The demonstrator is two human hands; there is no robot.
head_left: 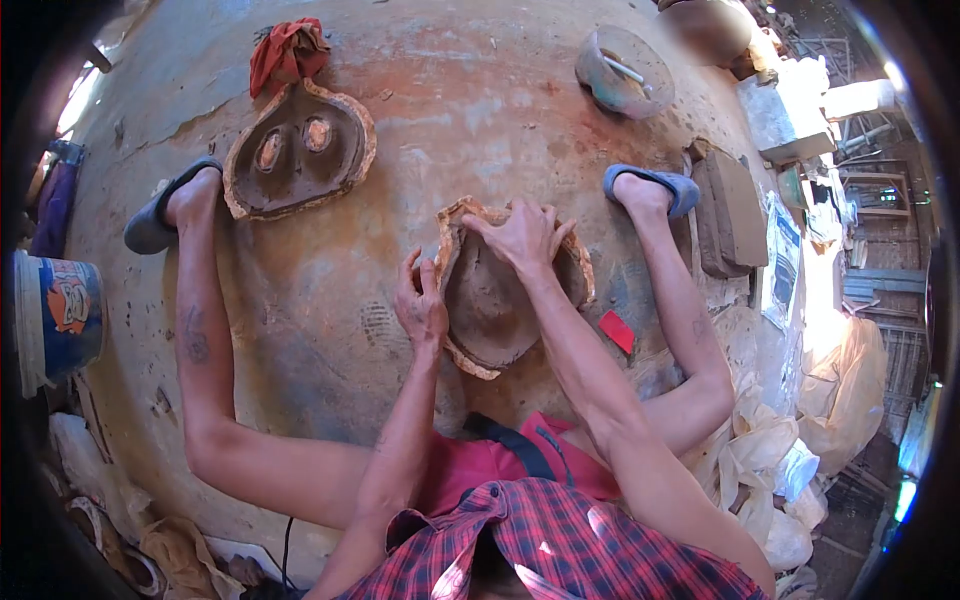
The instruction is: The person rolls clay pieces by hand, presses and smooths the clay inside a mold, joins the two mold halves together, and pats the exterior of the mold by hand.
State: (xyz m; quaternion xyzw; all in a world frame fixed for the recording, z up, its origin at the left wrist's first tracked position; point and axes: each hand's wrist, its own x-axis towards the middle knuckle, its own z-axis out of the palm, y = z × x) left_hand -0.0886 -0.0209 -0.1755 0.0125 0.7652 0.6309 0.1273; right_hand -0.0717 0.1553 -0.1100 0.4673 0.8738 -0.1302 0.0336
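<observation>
A plaster-like mould (462,358) with a rough orange-brown rim lies on the floor between my legs, lined with smooth dark clay (487,300). My right hand (522,238) reaches over its far end, fingers spread and pressed on the clay by the rim. At the left edge stands my left hand (422,308), its fingers loosely bent and apart, with nothing visible in them; whether it touches the rim I cannot tell. Farther off to the left lies a second clay-lined mould (232,190), with two oval raised openings inside.
A crumpled red cloth (288,55) touches the second mould's far end. Ahead stands a cloudy plastic bowl (612,85) with a white stick in it. Clay slabs (730,212) lean at right, near a red scrap (617,331). A blue-and-white bucket (65,315) sits left.
</observation>
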